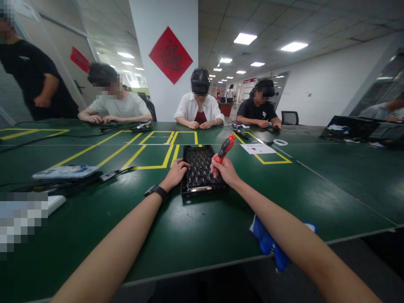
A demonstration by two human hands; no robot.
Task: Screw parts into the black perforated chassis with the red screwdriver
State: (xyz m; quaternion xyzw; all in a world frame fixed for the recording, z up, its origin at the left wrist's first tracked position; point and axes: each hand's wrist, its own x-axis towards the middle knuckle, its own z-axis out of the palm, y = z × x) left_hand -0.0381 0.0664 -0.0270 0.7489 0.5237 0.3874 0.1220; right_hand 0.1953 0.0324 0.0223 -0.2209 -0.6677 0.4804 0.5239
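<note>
A shallow black rectangular case [205, 190] lies on the green table, its long side pointing away from me. Its inside carries a repeating pattern of small raised shapes, and a pale strip shows near its front edge. My left hand [175, 173] grips the left rim, with fingers over the edge; the thumb is hard to see. My right hand [224, 169] is closed around a red and black screwdriver [226, 148], handle up and tilted right. The thin shaft points down into the right part of the case. Whether its tip touches a screw is too small to tell.
A blue glove [268, 240] lies partly under my right forearm at the table edge. Cables and a flat light-blue package [66, 171] are at left. A paper sheet [258, 149] and a white tape ring [280, 142] lie beyond at right. Several people sit opposite.
</note>
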